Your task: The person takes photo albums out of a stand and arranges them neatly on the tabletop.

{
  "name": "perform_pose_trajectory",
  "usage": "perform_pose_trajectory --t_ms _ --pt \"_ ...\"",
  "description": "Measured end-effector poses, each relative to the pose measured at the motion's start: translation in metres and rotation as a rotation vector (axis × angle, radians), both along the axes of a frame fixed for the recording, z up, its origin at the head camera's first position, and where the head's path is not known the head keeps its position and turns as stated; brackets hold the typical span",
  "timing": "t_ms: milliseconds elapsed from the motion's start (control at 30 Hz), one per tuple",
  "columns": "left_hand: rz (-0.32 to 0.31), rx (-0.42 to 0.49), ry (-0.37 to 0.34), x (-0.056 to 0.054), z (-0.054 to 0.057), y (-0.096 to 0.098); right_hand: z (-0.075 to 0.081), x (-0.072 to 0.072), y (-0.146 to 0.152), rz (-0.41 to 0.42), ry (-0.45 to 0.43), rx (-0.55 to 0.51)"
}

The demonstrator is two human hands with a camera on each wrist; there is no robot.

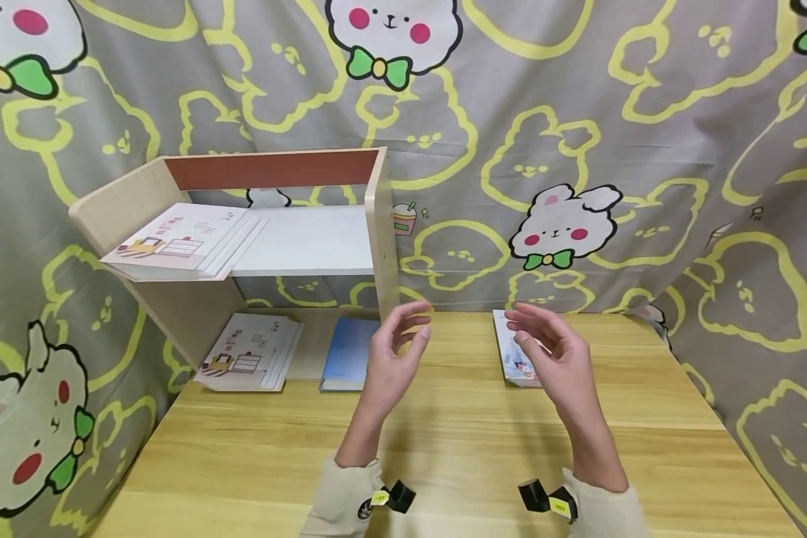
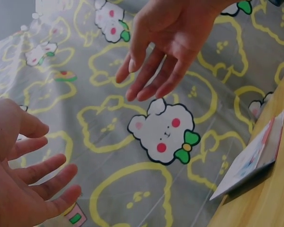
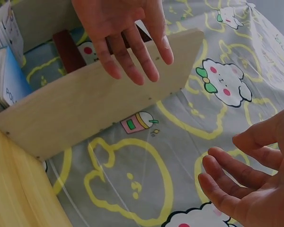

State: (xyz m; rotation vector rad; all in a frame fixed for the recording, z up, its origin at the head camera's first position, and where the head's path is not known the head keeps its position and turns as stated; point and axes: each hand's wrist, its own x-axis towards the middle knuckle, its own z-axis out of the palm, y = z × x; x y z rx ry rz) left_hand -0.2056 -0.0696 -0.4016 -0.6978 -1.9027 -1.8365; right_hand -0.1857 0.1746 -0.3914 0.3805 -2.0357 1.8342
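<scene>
Both hands hover above the table, palms facing each other and fingers loosely bent, with nothing in them. My left hand (image 1: 395,351) is just right of the shelf, near a blue book (image 1: 347,351) on its lower level. My right hand (image 1: 557,355) is raised above a thin book with a pale illustrated cover (image 1: 513,347), partly hidden behind it in the head view. In the left wrist view that book (image 2: 253,158) lies on the table, apart from both hands. The right wrist view shows the left hand (image 3: 125,38) in front of the shelf's side panel.
A two-level wooden shelf (image 1: 379,224) stands at the back left of the table (image 1: 457,456). White illustrated books (image 1: 188,243) lie stacked on its upper board, overhanging the front. Another such stack (image 1: 252,351) lies below. A patterned curtain (image 1: 457,164) hangs behind the table.
</scene>
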Motion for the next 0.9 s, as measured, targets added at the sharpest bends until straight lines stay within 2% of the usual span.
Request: perform_pose_trajectory --t_ms 367,667,900 --pt "0.034 -0.005 -0.029 0.003 -0.002 -0.018 -0.004 -0.003 -0.015 0.011 -0.015 0.0" --pt "0.057 -0.014 -0.009 0.003 -0.005 -0.032 -0.006 -0.005 -0.03 0.022 -0.007 -0.01" --pt "0.05 -0.007 0.013 0.002 -0.005 -0.045 -0.008 -0.007 -0.041 0.052 0.0 -0.009"
